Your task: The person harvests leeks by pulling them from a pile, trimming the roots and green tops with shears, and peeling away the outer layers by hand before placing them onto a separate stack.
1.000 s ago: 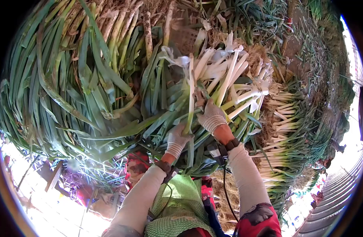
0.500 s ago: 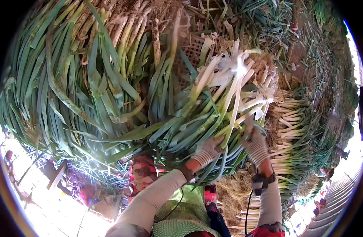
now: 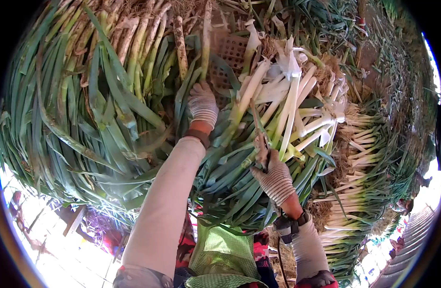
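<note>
My left hand [image 3: 202,104], in a striped glove, reaches forward. Its fingers are closed round the lower part of a long green onion [image 3: 206,45] that stretches away from me. In my gloved right hand [image 3: 276,180] is an air blow gun [image 3: 261,150] with a long thin nozzle pointing away over the onions. A black hose [image 3: 281,261] hangs by my right wrist. Under and beyond this hand lies a heap of peeled green onions [image 3: 290,108], white stalks toward the far right and green leaves toward me.
Unpeeled green onions [image 3: 86,115] with soiled stalks fill the left side. A perforated crate [image 3: 227,53] shows between the heaps. Rows of bundled onions [image 3: 357,168] with roots lie at the right, and leaf scraps [image 3: 321,29] cover the far ground.
My left hand has moved forward and left, from the peeled heap to an onion by the unpeeled ones. My right hand has shifted left, and the blow gun now shows clearly.
</note>
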A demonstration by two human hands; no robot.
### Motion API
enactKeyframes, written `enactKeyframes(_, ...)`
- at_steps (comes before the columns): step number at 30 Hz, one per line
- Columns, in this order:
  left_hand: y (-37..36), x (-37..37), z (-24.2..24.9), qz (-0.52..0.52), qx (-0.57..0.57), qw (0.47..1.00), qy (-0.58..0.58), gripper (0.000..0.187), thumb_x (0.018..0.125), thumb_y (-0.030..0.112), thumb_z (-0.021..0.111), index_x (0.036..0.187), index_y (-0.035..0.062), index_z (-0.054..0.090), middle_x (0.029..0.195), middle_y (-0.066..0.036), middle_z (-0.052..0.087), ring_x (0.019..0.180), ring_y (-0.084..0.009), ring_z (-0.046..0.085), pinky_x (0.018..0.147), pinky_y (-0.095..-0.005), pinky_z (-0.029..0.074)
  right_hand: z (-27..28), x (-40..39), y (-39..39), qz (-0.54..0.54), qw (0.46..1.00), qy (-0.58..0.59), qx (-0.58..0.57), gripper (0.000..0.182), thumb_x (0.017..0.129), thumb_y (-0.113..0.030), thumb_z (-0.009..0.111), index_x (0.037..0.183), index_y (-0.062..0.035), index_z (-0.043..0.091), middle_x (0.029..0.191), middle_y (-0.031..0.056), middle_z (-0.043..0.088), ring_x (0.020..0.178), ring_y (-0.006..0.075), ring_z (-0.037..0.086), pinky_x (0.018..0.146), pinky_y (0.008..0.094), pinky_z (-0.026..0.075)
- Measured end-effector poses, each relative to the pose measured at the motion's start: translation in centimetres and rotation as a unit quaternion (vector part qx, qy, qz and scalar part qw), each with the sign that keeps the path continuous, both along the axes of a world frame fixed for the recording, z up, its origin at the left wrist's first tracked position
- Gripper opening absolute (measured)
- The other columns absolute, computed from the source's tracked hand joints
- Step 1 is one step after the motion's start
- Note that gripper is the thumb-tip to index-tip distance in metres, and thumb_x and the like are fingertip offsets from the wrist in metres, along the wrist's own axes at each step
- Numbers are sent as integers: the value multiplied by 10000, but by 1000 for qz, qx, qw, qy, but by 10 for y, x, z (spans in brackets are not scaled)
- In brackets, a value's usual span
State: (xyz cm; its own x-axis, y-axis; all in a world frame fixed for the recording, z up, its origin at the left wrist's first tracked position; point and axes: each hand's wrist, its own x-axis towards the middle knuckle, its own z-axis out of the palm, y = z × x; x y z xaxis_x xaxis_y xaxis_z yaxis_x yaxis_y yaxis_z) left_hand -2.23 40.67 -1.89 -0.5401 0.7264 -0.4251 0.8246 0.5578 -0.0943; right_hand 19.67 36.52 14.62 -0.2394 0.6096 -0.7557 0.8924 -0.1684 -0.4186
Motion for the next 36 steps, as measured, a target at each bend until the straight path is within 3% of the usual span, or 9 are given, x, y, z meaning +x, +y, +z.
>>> enactKeyframes(4,-10,0,1,124,-163,967,-151,843,759,268,719,1422,87,231,1255,-149,514,965,-265,620,731,-359,545,-4,-16,-7,128,990,15,-60,521,735,-254,696,1057,8,380,760,260,615,762,440,618,676,482,492)
enactKeyframes(10,-22,-21,4,212,93,908,-350,568,725,143,652,1260,23,503,1038,-164,648,921,-284,640,811,-359,511,-21,-25,16,56,998,24,-3,523,742,-234,715,1065,-5,373,747,261,603,756,450,609,642,483,488)
enactKeyframes(15,-109,16,83,362,221,610,-670,764,632,-51,692,1347,39,440,1120,-49,601,973,-154,565,849,-274,475,40,-22,-2,110,994,-15,-19,521,744,-235,703,1055,-11,350,695,247,597,683,451,603,584,501,482)
enactKeyframes(17,-147,40,129,387,124,615,-676,704,689,-13,677,1344,24,421,930,-12,604,751,-87,578,616,-222,485,64,-7,-23,126,991,-26,-35,529,742,-242,702,1054,-10,343,681,240,593,669,452,599,571,499,483)
enactKeyframes(20,-194,67,145,464,97,531,-703,710,626,-53,716,1291,10,477,883,-32,592,727,-114,590,591,-266,506,101,17,-59,133,983,-67,-104,548,742,-257,706,1063,-3,342,687,241,599,673,454,602,572,494,485)
enactKeyframes(23,-212,87,120,425,94,601,-670,783,581,-128,677,1317,13,451,959,-73,601,789,-178,621,662,-275,522,120,32,-78,131,972,-107,-166,559,753,-281,694,1087,-1,344,703,254,605,678,444,612,585,492,490)
enactKeyframes(26,-197,85,88,273,123,780,-550,775,537,-141,681,1278,-22,485,1037,-95,598,923,-219,609,804,-281,504,109,29,-81,119,968,-133,-175,573,766,-318,677,1103,7,347,717,267,607,689,440,619,595,483,497)
enactKeyframes(30,-185,76,68,398,37,680,-615,703,504,-94,708,1186,13,577,1093,-130,613,1001,-202,592,834,-279,481,83,13,-68,87,982,-130,-109,565,758,-286,689,1091,19,349,721,265,608,719,441,620,619,483,500)
enactKeyframes(36,-183,81,2,187,6,804,-564,698,685,346,742,1287,113,478,1093,-146,637,953,-308,623,830,-370,483,64,7,-74,86,983,-116,-109,555,764,-294,683,1088,11,350,769,258,612,727,428,623,644,462,504)
